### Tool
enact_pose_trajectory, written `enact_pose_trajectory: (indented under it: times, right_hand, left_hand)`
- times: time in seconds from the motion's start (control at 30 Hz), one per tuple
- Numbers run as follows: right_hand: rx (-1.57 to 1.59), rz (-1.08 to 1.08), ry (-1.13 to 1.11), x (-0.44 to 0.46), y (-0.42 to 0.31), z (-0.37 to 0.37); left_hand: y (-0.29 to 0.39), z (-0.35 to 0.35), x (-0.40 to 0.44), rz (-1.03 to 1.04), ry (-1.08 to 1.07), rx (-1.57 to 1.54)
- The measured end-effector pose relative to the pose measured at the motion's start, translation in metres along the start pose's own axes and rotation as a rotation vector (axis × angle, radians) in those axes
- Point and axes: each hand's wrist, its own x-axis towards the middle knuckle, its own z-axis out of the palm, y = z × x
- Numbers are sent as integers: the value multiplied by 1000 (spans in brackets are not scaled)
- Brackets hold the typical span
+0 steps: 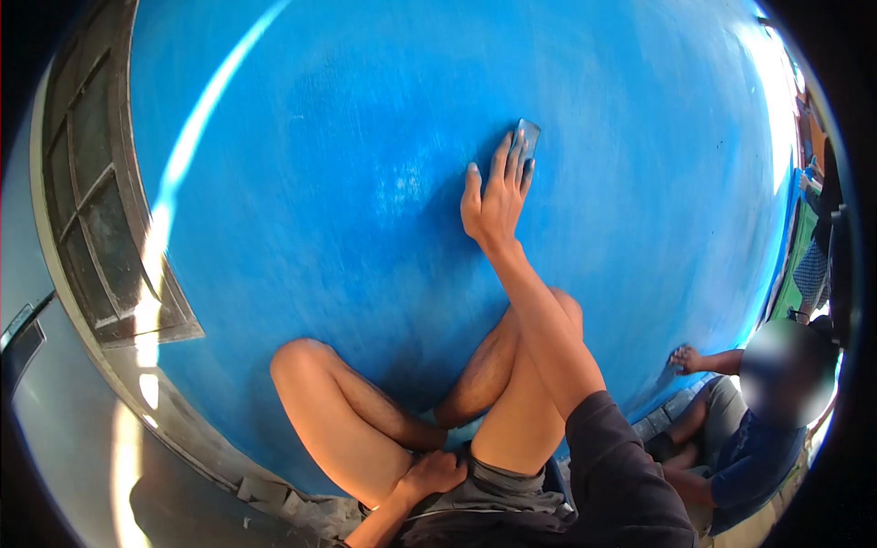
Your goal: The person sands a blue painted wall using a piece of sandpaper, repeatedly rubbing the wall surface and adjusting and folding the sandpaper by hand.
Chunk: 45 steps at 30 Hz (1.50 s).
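Note:
My right hand [496,196] reaches up against the blue wall [365,119], its fingers stretched over a small flat greyish piece [528,135] that lies against the wall's surface. The fingertips cover the lower part of that piece, and the thumb is spread to the left. Down in my lap, my left hand [436,473] rests on the dark shorts [498,493] with its fingers curled in. Whether anything is inside it is hidden.
A wooden-framed window [96,178] stands at the left, beside a grey surface [78,411]. At the lower right a co-worker [754,470] in dark blue sits close by, one hand at the wall. My bent knees lie between me and the wall.

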Motion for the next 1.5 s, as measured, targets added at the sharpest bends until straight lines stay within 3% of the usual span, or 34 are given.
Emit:
enact_pose_trajectory:
  times: [0.07, 0.17, 0.27, 0.37, 0.5, 0.57, 0.63, 0.7, 0.8, 0.9, 0.97, 1.03, 1.1, 1.2, 1.3, 1.37, 1.5]
  right_hand:
    - [-9, -43, -59, -7, -3, -2]
    - [-24, -150, -140, -23, -13, 0]
    - [24, -408, -346, -45, -26, 3]
    - [4, -429, -349, -38, -28, 9]
    - [-37, -206, -157, -21, -19, 8]
    - [-92, -244, -179, -28, -14, 5]
    - [-60, -505, -355, -33, -12, -3]
    - [-70, -538, -380, -10, -1, -4]
    - [-175, -339, -182, 24, 26, -10]
    - [-237, -314, -201, 27, 53, -29]
    - [-235, -441, -231, 12, 63, -44]
    - [-228, -669, -510, 8, 65, -53]
    - [-249, -655, -559, 18, 64, -50]
    - [-162, -414, -303, 38, 51, -28]
    - [-147, -387, -224, 20, 30, -12]
    - [-97, -438, -283, 7, 23, -17]
    - [-145, -508, -407, 14, 21, -19]
  left_hand:
    - [5, 0, -1, 23, 3, 11]
    - [6, -4, 3, -152, -3, -51]
    - [4, -4, 4, -89, -31, -53]
    - [-3, 16, 0, -122, 52, -69]
    - [2, 3, 1, 10, 0, 40]
    - [-1, 12, 5, -116, -21, -48]
    - [9, 2, 4, -140, -12, -96]
    - [8, -13, 1, -153, 1, -117]
    - [20, -19, 5, -259, 24, -184]
    - [26, -29, -2, -290, -29, -227]
    - [26, -35, 1, -352, -63, -277]
    - [21, -30, 5, -323, -31, -249]
    - [21, -26, 5, -307, -41, -223]
    - [23, -32, 1, -333, -54, -253]
    - [19, -22, 2, -328, -83, -277]
    - [9, -8, 6, -239, -133, -196]
    - [20, -30, 5, -281, -80, -233]
